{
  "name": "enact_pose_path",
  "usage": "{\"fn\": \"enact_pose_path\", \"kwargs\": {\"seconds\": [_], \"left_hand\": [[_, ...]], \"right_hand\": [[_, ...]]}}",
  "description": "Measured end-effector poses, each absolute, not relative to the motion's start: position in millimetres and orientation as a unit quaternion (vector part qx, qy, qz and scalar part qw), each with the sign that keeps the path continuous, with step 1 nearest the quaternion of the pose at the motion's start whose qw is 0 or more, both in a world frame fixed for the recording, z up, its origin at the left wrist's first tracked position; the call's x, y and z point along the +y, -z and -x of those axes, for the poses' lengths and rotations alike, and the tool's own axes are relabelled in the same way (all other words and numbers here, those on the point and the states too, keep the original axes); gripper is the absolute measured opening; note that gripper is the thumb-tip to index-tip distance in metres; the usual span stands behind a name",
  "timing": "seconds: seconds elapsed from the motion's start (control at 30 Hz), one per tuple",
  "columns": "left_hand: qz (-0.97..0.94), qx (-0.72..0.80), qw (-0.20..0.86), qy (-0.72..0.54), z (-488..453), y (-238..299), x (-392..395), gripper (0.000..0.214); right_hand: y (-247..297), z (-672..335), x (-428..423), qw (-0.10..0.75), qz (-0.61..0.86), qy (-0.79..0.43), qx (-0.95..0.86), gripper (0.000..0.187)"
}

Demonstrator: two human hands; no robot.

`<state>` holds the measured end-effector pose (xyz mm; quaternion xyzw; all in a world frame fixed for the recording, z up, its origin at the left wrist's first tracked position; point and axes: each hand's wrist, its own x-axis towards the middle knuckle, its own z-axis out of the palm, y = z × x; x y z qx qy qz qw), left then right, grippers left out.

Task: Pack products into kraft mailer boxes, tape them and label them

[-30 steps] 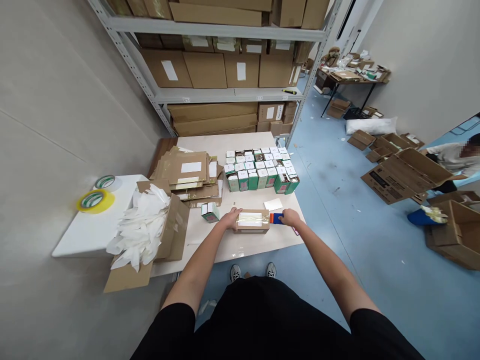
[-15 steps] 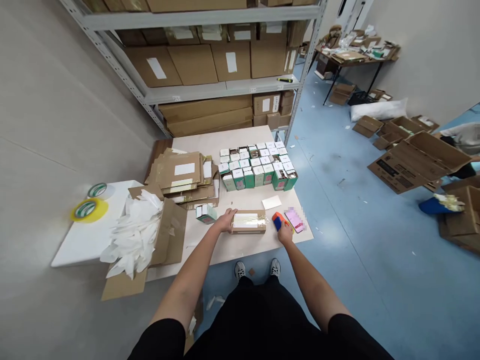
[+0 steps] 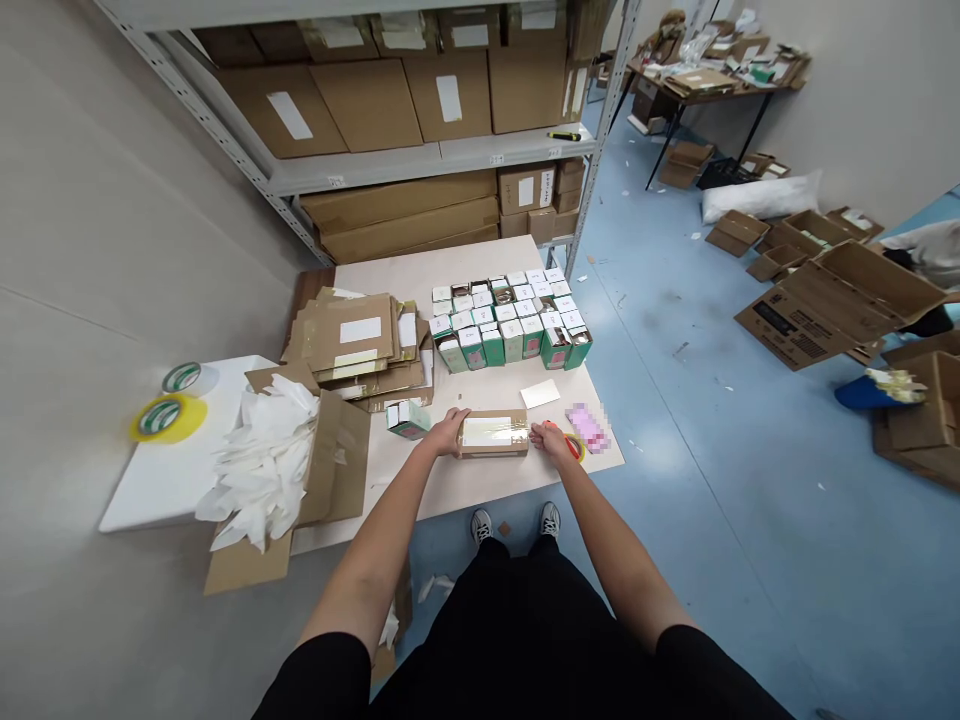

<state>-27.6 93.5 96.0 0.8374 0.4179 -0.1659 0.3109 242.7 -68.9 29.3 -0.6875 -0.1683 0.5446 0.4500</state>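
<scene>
A small cardboard box (image 3: 487,447) with a white label and clear tape across its top lies near the table's front edge. My left hand (image 3: 448,433) is closed around its left end. At the right end, the fingers of my right hand (image 3: 550,440) are pinched together on the end of the clear tape strip. Just right of that hand lies the orange tape dispenser (image 3: 576,447), partly hidden by it. A pink patterned phone-like item (image 3: 588,428) and a white card (image 3: 540,393) are close by. Left of the box stands a single green-and-white carton (image 3: 408,419).
Rows of green-and-white cartons (image 3: 511,322) fill the table's back right. Flattened cardboard (image 3: 360,345) is stacked at left, beside an open box of white paper (image 3: 262,450). Tape rolls (image 3: 166,418) lie on a white surface. A shelf rack (image 3: 442,160) stands behind.
My right hand has let go of the tape dispenser and moved left to the box's right end. The dispenser now lies on the table. My left hand stays on the box.
</scene>
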Motion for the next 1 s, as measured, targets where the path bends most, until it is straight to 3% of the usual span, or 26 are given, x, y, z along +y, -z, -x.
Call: {"fn": "enact_pose_path", "kwargs": {"seconds": [0.37, 0.53, 0.83, 1.0], "left_hand": [[-0.835, 0.424, 0.308, 0.168, 27.3, -102.2, 88.3, 0.128], [-0.833, 0.426, 0.314, 0.160, 28.5, -101.0, 86.7, 0.130], [-0.832, 0.432, 0.297, 0.181, 26.9, -96.4, 87.5, 0.132], [-0.829, 0.432, 0.308, 0.179, 26.6, -89.6, 88.8, 0.135]], "right_hand": [[-23.4, -207.6, -63.9, 0.480, 0.664, -0.570, -0.055, 0.042], [-17.9, -192.1, -68.5, 0.497, 0.734, -0.441, -0.140, 0.046], [-53.7, -210.6, -66.9, 0.315, 0.857, -0.260, -0.313, 0.043], [-66.8, -198.5, -68.8, 0.275, 0.826, -0.315, -0.377, 0.043]]}}
